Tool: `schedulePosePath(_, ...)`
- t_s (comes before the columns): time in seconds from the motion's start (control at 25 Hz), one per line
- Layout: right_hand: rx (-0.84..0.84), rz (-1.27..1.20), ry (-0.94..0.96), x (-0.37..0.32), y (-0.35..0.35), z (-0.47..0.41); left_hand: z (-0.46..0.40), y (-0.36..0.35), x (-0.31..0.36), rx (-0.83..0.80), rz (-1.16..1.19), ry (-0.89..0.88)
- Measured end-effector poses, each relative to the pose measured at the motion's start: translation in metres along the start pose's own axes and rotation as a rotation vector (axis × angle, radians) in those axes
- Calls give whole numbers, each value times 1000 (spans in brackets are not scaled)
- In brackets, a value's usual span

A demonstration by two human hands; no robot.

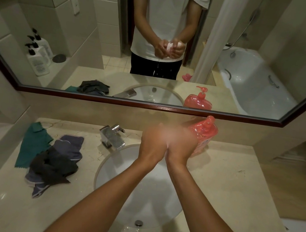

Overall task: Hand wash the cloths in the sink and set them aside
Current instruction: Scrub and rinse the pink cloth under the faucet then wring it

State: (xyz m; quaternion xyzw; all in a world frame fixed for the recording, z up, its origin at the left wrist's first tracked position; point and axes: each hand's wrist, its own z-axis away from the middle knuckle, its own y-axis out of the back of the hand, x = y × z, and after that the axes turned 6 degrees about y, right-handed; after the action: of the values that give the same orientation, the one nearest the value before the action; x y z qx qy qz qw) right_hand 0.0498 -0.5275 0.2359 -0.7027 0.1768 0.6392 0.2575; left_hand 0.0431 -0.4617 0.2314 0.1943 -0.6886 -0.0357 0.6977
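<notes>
Water speckles the near slope of the white sink (pixel 113 171), by the drain (pixel 138 222). Above the basin, a person's left hand (pixel 153 141) and right hand (pixel 180 146) meet, heels pressed together; motion blur hides the fingers. The mirror (pixel 149 106) behind shows both hands curled round a small pale cloth (pixel 170 46), drops falling below it. On the table (pixel 227 185), left of the sink, lie a dark grey cloth (pixel 53 166), a blue-grey cloth (pixel 70 146) and a green cloth (pixel 33 144), overlapping. Farther back stand a chrome faucet (pixel 113 135) and a red pump bottle (pixel 203 134).
</notes>
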Motion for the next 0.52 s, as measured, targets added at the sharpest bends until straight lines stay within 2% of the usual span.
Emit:
schedulePosePath(0.16, -82, 27, 156, -2, 5, 1, 1, 2, 0, -29, 24, 185)
schedulePosePath(0.44, -113, -48, 128, 9, 12, 1, -7, 2, -7, -216, 45, 492)
schedulePosePath(0.52, -142, -43, 157, 9, 13, 1, -7, 5, -9, -241, 86, 504)
